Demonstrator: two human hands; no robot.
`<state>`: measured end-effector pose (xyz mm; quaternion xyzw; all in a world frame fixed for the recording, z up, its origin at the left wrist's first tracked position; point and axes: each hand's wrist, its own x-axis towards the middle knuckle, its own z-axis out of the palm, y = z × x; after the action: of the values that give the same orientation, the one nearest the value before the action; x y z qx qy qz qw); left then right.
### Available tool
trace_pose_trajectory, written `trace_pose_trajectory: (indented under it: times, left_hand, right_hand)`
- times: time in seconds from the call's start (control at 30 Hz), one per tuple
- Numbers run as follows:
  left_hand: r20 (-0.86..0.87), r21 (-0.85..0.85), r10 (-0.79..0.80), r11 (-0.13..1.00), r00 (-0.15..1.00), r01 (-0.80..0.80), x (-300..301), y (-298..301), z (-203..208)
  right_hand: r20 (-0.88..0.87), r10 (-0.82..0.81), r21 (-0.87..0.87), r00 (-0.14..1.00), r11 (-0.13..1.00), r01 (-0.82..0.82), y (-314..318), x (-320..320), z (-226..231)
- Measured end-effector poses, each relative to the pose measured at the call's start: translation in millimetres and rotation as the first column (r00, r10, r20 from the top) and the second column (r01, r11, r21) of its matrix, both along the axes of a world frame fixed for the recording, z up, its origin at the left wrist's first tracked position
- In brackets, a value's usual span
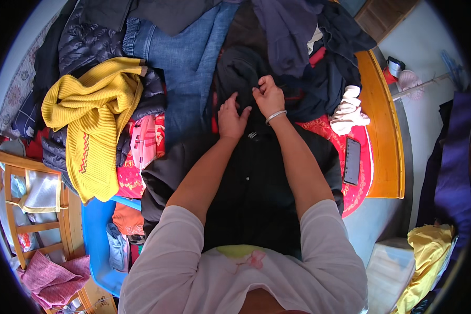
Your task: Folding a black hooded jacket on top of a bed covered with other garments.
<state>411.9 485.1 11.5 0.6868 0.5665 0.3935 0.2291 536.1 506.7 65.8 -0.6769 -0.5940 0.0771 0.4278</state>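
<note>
At 12 o'clock from our chest, over the heaped bed, we work on a black garment (251, 178) laid flat in front of us, its collar end farthest away. Our left hand (231, 118) rests on the cloth near the collar, fingers curled down and pressing rather than clearly pinching; our right hand (268, 95), with a silver bangle (276, 115) at the wrist, is closed in a pinch on a fold of the black fabric at the top. We judge this to be the straightening step before folding: the collar is being squared. The next move calls for both hands to keep the fabric taut and even. At 9 o'clock lies a yellow knit sweater (97, 112), at 11 o'clock blue jeans (186, 57), and at 3 o'clock 1 dark phone (352, 160) on red cloth.
</note>
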Motion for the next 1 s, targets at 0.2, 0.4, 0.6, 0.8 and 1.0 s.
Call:
trace_pose_trajectory:
  times: [0.2, 0.4, 0.6, 0.8, 1.0]
  left_hand:
    - [0.345, 0.019, 0.042, 0.998, 0.938, -0.052, -6, 7, -10]
    - [0.559, -0.014, 0.104, 0.993, 0.822, -0.115, -12, 8, -5]
    - [-0.159, 0.180, -0.214, 0.954, 0.964, 0.241, -1, -6, 6]
    - [-0.396, -0.010, -0.275, 0.955, 0.876, 0.296, 2, -6, 6]
    - [-0.440, -0.007, -0.282, 0.950, 0.852, 0.311, 3, -6, 3]
  right_hand:
    - [-0.116, 0.203, 0.063, 0.972, 0.978, -0.197, 14, -22, -17]
    - [-0.407, 0.288, -0.140, 0.867, 0.918, -0.371, 33, -18, -35]
    - [-0.694, 0.136, -0.334, 0.707, 0.809, -0.484, 32, 2, -17]
    - [-0.216, 0.318, -0.440, 0.923, 0.812, -0.383, 24, -7, -5]
    - [0.087, 0.094, 0.066, 0.992, 0.993, -0.100, 27, -27, -6]
